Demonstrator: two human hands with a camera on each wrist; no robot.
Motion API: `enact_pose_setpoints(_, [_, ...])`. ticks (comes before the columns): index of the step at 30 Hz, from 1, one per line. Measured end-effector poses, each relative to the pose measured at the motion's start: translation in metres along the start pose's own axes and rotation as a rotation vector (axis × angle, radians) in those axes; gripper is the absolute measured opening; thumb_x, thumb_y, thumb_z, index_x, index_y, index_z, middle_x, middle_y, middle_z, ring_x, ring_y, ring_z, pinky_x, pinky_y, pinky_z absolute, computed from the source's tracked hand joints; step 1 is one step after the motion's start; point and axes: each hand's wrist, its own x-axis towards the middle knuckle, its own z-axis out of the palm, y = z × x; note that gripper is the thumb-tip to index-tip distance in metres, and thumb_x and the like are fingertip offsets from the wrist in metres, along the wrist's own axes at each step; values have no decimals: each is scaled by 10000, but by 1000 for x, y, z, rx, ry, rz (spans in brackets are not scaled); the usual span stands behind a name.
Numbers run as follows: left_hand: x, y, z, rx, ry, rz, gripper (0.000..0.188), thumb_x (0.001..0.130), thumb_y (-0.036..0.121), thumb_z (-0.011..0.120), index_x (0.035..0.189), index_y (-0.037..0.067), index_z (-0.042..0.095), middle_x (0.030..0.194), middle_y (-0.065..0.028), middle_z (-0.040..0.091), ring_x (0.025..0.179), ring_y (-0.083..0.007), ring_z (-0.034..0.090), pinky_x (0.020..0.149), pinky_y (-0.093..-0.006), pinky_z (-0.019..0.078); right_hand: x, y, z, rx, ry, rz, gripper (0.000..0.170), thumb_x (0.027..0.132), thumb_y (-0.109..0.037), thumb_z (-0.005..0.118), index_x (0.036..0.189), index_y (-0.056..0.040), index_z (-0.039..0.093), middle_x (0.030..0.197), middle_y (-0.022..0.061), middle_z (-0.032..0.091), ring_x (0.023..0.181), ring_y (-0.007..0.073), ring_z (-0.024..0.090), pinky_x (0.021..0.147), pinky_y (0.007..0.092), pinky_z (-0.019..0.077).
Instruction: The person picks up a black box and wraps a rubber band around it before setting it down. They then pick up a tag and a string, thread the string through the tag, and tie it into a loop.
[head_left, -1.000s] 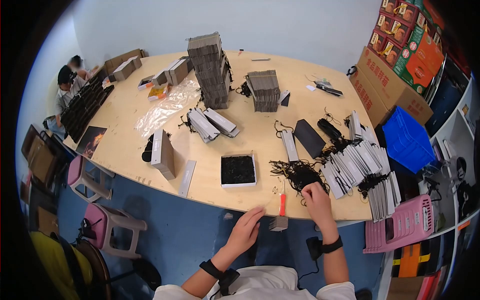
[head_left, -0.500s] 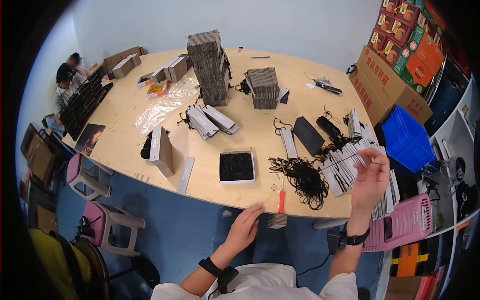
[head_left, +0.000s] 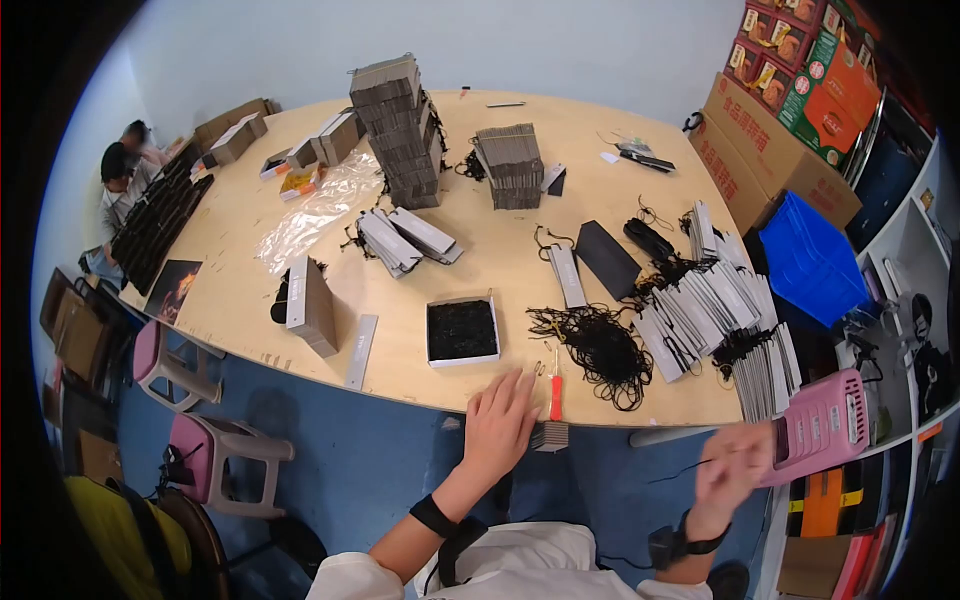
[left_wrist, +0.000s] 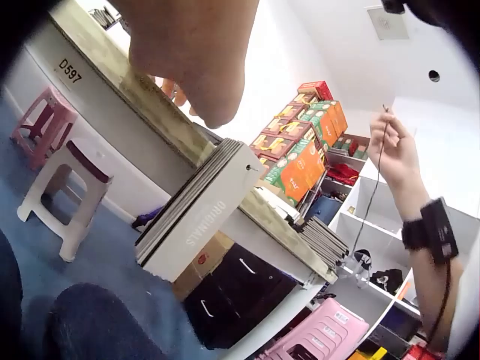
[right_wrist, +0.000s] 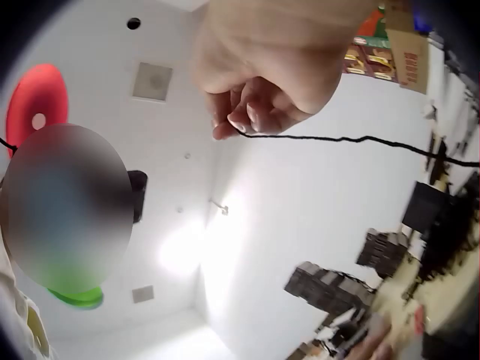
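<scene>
A black cord point(right_wrist: 337, 139) is pinched between the thumb and fingertips of my right hand point(head_left: 738, 468), held out past the table's front right; one end trails off. My left hand point(head_left: 503, 425) lies at the table's front edge with its fingers straight and holds nothing. Beside it, a stack of grey tags point(left_wrist: 199, 214) printed ORIGINALS juts out over the edge. Just behind that stack lies a red-handled tool point(head_left: 556, 398) with a thin shaft. A tangled heap of black cords point(head_left: 600, 355) sits to the right of the tool.
A white box of black cords point(head_left: 463, 332) stands left of the tool. Strung tags point(head_left: 715, 310) pile up at the right. Tall tag stacks point(head_left: 400, 130) rise at the back. A pink stool point(head_left: 825, 425) and blue crate point(head_left: 812, 258) are at the right; another person sits far left.
My right hand has gone from the cord heap up to the right, then down past the table edge, drawing out one cord. My left hand has shifted slightly forward, its fingers more spread.
</scene>
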Motion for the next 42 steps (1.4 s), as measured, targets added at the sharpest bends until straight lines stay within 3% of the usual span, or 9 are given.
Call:
enact_pose_setpoints(6, [11, -6, 9, 142, -55, 52, 448, 921, 272, 570, 1351, 147, 541, 1395, -121, 488, 1295, -303, 437, 1014, -443, 329, -65, 39, -9, -272, 31, 498, 67, 880, 39, 589, 921, -2, 557, 741, 70, 608, 580, 97, 575, 488, 202, 423])
enact_pose_setpoints(9, [4, -13, 8, 112, -45, 44, 408, 923, 264, 578, 1311, 139, 574, 1401, -121, 485, 1302, -299, 436, 1016, -431, 338, -77, 48, -12, -294, 28, 602, 60, 880, 34, 603, 918, 1, 569, 758, 67, 621, 635, 98, 607, 512, 193, 429])
enact_pose_setpoints(14, [1, -20, 2, 29, -28, 26, 339, 903, 195, 610, 1229, 103, 622, 1352, -139, 521, 1283, -306, 461, 1008, -416, 367, -85, 58, -9, -286, 13, 631, 51, 890, 10, 611, 927, -5, 579, 762, 57, 630, 649, 85, 605, 520, 187, 426])
enact_pose_setpoints(22, [8, -17, 12, -180, 152, -151, 153, 793, 51, 666, 935, 35, 612, 1182, -157, 586, 1089, -355, 540, 934, -441, 408, -102, 73, 5, -230, -63, 776, 70, 925, -15, 588, 994, -6, 580, 820, 67, 638, 687, 81, 589, 578, 197, 458])
enact_pose_setpoints(29, [5, -18, 17, -134, 199, -159, 139, 790, 30, 664, 902, 19, 582, 1200, -176, 558, 1118, -366, 510, 932, -444, 399, -96, 84, 25, -224, -146, 727, 148, 957, -20, 528, 1103, -3, 505, 855, 101, 636, 708, 109, 592, 632, 220, 488])
enact_pose_setpoints(32, [2, -8, 4, -198, 189, -179, 119, 800, -4, 647, 898, 11, 580, 1118, -175, 590, 1052, -349, 541, 901, -412, 425, -83, 83, 36, -283, -126, 721, 179, 954, -21, 533, 1129, 8, 513, 885, 96, 657, 720, 101, 585, 657, 228, 485])
enact_pose_setpoints(34, [-11, 6, -6, -526, 63, -323, 79, 844, -18, 627, 907, -4, 582, 972, -148, 632, 904, -279, 606, 810, -344, 472, -74, 79, 46, -240, -118, 708, 209, 942, -31, 554, 1140, 6, 497, 877, 89, 669, 720, 76, 576, 641, 206, 461])
enact_pose_setpoints(37, [-20, 29, -16, -782, 56, -337, 47, 888, 1, 619, 927, -5, 593, 856, -110, 647, 758, -196, 625, 715, -284, 489, -65, 77, 57, -199, -147, 683, 220, 932, -35, 569, 1135, 4, 494, 855, 74, 671, 723, 50, 566, 638, 182, 438])
enact_pose_setpoints(42, [-31, 42, -23, -853, -24, -390, 76, 931, 22, 593, 979, -37, 589, 904, -72, 651, 858, -110, 626, 774, -249, 503, -65, 78, 66, -175, -139, 693, 232, 905, 19, 554, 1121, 5, 470, 824, 77, 635, 777, 115, 624, 724, 232, 477])
